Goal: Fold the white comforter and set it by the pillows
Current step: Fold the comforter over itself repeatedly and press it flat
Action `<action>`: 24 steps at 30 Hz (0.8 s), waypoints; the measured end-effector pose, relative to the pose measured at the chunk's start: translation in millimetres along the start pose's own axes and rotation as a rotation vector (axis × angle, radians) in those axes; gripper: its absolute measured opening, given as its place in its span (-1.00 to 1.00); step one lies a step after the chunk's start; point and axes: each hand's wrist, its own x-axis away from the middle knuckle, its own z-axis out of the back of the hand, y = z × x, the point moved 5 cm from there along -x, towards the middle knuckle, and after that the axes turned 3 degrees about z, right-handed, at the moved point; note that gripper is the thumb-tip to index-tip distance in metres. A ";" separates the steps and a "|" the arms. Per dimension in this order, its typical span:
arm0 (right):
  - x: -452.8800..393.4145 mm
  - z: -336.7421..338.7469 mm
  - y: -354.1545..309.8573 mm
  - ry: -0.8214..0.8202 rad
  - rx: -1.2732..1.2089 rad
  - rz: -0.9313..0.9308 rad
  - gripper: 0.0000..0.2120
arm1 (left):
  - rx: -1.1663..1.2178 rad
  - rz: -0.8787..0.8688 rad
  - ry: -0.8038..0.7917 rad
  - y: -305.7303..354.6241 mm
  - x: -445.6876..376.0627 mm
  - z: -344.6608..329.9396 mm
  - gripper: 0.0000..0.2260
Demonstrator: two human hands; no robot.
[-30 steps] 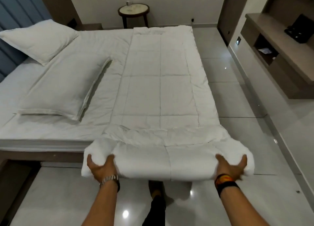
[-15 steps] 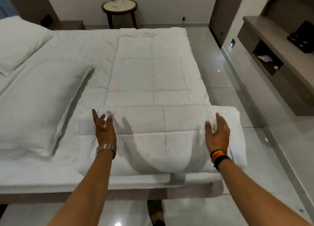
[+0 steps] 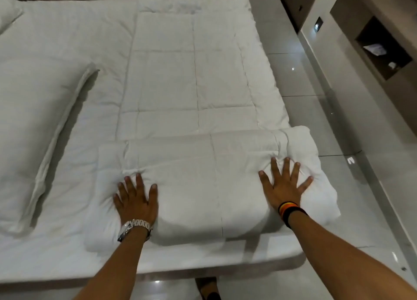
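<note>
The white quilted comforter (image 3: 189, 78) lies in a long strip down the right half of the bed. Its near end is folded over onto itself into a thick pad (image 3: 207, 182) at the bed's front edge. My left hand (image 3: 136, 198), with a metal watch, rests flat on the pad's left part, fingers spread. On the pad's right part my right hand (image 3: 285, 182), with dark and orange wristbands, also presses flat, fingers spread. A large white pillow (image 3: 33, 119) lies on the left of the bed, and the corner of a second pillow (image 3: 6, 13) shows at the far left.
The bed's white sheet (image 3: 67, 40) is bare between pillow and comforter. Glossy grey floor tiles (image 3: 316, 110) run along the right side. A wall unit with an open wooden niche (image 3: 381, 49) stands at the right. My foot (image 3: 207, 288) shows below the bed edge.
The comforter's near end was lifted off the bed edge and folded forward onto the strip. Both hands let go of it and now press flat on the fold. The view moved closer.
</note>
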 end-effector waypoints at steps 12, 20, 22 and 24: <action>121.0 -5.8 35.4 0.130 -1.127 -0.501 0.15 | 1.053 0.698 -0.031 -28.6 118.3 -6.5 -0.04; 87.5 -24.9 36.6 0.200 -1.246 -0.688 0.34 | 1.277 0.868 0.132 -54.6 82.1 -28.5 0.25; 85.7 -26.6 34.2 0.245 -1.205 -0.744 0.31 | 1.336 0.851 0.164 -55.7 78.5 -32.1 0.25; 84.6 -27.0 32.6 0.294 -1.183 -0.768 0.28 | 1.401 0.827 0.203 -55.2 74.7 -34.9 0.25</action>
